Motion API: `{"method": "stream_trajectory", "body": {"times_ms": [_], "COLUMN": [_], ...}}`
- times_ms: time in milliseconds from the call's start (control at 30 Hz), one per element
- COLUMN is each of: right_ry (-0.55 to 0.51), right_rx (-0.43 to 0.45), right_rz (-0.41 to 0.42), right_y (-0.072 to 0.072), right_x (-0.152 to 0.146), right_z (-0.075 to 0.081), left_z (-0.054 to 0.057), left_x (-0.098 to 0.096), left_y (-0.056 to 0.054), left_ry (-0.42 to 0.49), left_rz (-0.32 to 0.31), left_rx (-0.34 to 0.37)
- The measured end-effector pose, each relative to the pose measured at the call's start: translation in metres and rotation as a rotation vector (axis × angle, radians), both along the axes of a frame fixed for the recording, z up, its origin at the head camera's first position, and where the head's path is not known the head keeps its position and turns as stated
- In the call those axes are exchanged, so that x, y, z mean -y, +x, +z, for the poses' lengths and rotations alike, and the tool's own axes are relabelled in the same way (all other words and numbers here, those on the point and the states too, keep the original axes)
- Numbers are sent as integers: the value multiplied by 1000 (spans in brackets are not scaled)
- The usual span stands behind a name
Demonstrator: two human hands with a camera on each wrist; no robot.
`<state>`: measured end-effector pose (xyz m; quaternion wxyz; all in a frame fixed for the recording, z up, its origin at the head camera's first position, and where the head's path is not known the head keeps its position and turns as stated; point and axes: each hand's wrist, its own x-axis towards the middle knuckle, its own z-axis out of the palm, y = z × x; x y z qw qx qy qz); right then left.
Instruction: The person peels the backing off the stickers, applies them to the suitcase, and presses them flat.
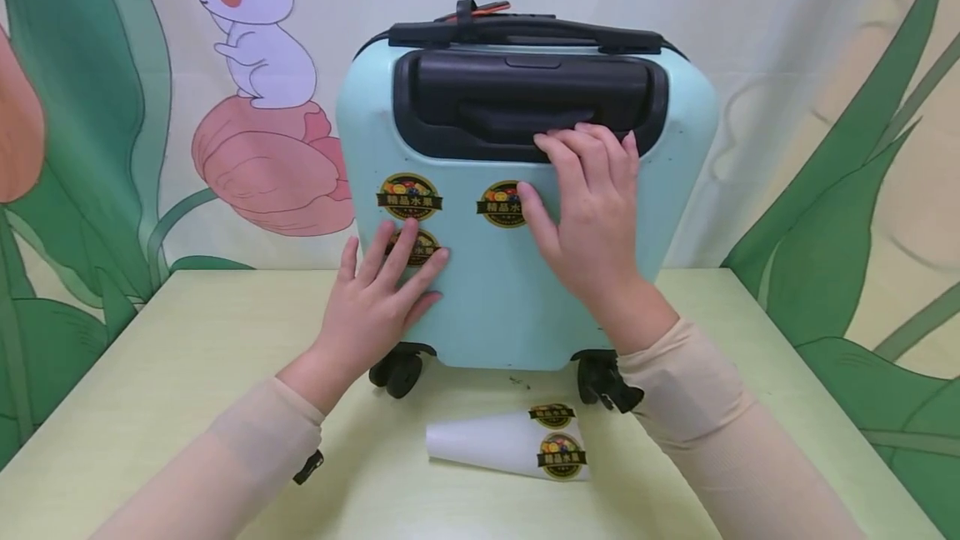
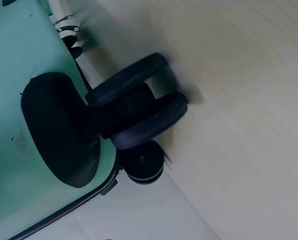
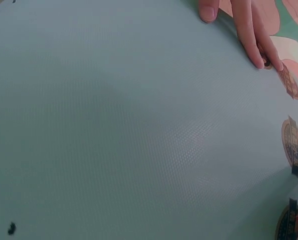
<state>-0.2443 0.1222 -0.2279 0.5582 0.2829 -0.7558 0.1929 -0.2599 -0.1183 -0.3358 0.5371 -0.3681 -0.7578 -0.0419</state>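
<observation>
Case (image 1: 495, 307) is standing toward the desk's (image 1: 750, 457) far edge. Left hand (image 1: 371, 307) has its fingers spread straight, touching the lower sticker (image 1: 425, 247) near the case's left edge, under another sticker (image 1: 408, 200). Right hand (image 1: 596, 219) isn't gripping anything, fingers loosely bent by the handle (image 1: 525, 102). Sticker sheet's (image 1: 487, 442) out front, nearer the desk's near edge.

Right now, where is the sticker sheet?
Head view, bottom centre: the sheet lies on the table in front of the suitcase, near the right sleeve.
</observation>
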Motion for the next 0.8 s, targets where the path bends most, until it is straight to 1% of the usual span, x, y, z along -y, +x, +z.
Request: {"method": "stream_trajectory", "body": {"times_ms": [133,267,367,400,467,533,567,600,633,667,733,767,800], "right_ry": [1,5,18,22,28,32,30,32,34,34,33,31,28], "right_rx": [-8,-22,-30,-31,-32,-31,-31,-29,-28,-27,-29,-32,-35], "right_rz": [1,-7,-21,-24,-29,-34,-33,-37,-40,-42,-43,-42,-41], "right_y": [-1,-2,-3,-3,-4,-4,-3,-3,-3,-3,-3,-3,-4], "right_x": [0,1,2,2,2,2,1,1,1,1,0,0,0], "right_z": [0,0,0,0,-1,-1,-2,-2,-2,-2,-2,-2,-2], "left_z": [-5,-15,-21,-23,-25,-24,-23,-20,-17,-13,-5,-3,-1], "left_x": [1,2,3,3,5,6,6,6,5,3,-3,-7,-11], "left_y": [0,3,7,8,11,12,12,12,11,10,7,6,5], "left_ry": [-25,-62,-93,-124,-230,-317,-326,-320,-281,-222,-92,-38,-2], "left_rz": [-13,-25,4,16,17,-3,-22,-23,-23,-3,45,70,100], "left_rx": [12,31,63,74,80,78,69,48,34,16,11,12,21]}}
